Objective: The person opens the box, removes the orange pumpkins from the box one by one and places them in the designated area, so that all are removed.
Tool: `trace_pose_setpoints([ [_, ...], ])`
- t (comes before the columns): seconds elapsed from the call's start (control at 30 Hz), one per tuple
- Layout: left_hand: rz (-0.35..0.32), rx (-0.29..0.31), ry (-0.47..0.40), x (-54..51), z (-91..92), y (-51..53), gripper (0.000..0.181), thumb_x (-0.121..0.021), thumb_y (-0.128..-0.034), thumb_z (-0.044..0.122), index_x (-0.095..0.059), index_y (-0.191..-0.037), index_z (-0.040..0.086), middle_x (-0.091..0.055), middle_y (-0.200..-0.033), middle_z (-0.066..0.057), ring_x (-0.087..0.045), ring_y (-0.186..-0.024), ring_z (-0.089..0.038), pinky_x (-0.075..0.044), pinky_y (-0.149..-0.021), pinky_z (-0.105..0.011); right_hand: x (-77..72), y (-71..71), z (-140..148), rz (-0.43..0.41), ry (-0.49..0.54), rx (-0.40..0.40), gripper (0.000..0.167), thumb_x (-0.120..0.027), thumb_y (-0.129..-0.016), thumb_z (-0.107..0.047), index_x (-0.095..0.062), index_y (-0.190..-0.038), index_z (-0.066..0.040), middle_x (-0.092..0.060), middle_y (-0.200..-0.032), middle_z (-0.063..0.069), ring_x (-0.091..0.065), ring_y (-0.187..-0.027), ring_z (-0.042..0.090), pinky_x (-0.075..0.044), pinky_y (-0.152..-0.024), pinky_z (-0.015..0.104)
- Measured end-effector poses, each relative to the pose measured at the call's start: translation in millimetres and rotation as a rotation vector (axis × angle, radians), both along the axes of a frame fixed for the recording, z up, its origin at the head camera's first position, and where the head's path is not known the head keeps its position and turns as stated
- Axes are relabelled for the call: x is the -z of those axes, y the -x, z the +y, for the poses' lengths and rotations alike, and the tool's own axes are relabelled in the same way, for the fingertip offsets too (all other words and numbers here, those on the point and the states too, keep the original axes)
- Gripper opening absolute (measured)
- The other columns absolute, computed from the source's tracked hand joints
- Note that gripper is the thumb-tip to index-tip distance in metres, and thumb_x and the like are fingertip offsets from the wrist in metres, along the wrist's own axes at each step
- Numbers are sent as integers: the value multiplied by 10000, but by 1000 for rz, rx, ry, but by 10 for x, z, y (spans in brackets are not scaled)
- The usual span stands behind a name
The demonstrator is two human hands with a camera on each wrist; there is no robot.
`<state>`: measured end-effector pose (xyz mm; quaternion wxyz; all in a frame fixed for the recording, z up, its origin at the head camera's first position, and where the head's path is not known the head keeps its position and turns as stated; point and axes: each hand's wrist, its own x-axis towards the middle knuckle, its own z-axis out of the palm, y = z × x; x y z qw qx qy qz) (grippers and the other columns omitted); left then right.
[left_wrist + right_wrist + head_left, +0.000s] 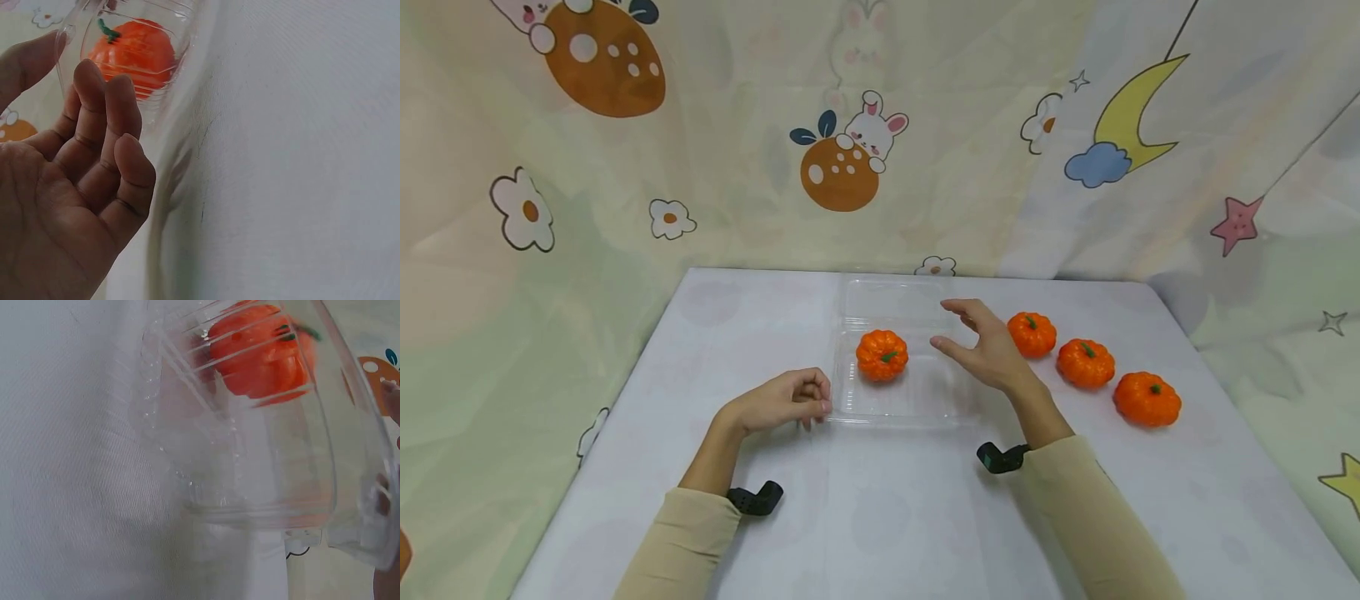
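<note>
A clear plastic box [921, 402] lies with its lid raised at the back of the white table. Inside, toward its left side, sits a small orange pumpkin [874, 350] with a green stem. My left hand [782, 400] pinches the box's front left corner between thumb and fingertips; the left wrist view shows the thumb [31, 65] at the rim. Over the box's right side hovers my right hand [992, 350], thumb and fingers spread apart, holding nothing. In the right wrist view the pumpkin [262, 359] shows through the clear wall, and little of that hand is visible.
Right of the box, three more orange pumpkins stand in a slanting row: a far one [1032, 337], a middle one [1084, 367] and a near one [1147, 402]. Behind the white table [880, 517] hangs a patterned cloth [737, 150].
</note>
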<state>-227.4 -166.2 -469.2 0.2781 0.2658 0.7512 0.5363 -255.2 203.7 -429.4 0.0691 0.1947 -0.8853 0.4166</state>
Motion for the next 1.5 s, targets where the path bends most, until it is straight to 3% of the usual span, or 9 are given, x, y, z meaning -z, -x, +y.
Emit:
trace_pose_setpoints([
  [0.2, 6, 0, 10, 2, 18, 5, 197, -670, -1000, 170, -563, -1079, 26, -654, -887, -137, -621, -869, -367, -560, -723, -353, 2, 5, -103, -25, 2, -79, 669, -817, -901, -285, -503, -1477, -152, -507, -1472, 58, -464, -1395, 335, -379, -1171, 493],
  [0.7, 3, 1, -21, 44, 11, -9, 203, -668, -1002, 162, -552, -1075, 13, -645, -881, -121, -619, -845, -348, -563, -712, -350, 25, 51, -427, -19, -12, -218, 629, -852, -864, -205, -566, -1422, -154, -528, -1439, 44, -478, -1371, 242, -408, -1147, 502],
  [1.0, -11, -2, -23, 24, 10, -19, 215, -678, -998, 171, -555, -1078, 13, -642, -875, -100, -610, -841, -345, -557, -715, -342, 107, 46, -513, -15, -118, -232, 609, -867, -848, -236, -614, -1394, -142, -521, -1482, 72, -475, -1396, 269, -392, -1158, 503],
  [1.5, 6, 1, -15, 34, 4, -22, 204, -669, -1002, 164, -558, -1079, 10, -647, -875, -94, -611, -850, -363, -559, -716, -341, 210, -1, -576, -11, -126, -252, 591, -863, -851, -245, -636, -1387, -148, -543, -1408, 56, -528, -1326, 270, -418, -1141, 483],
])
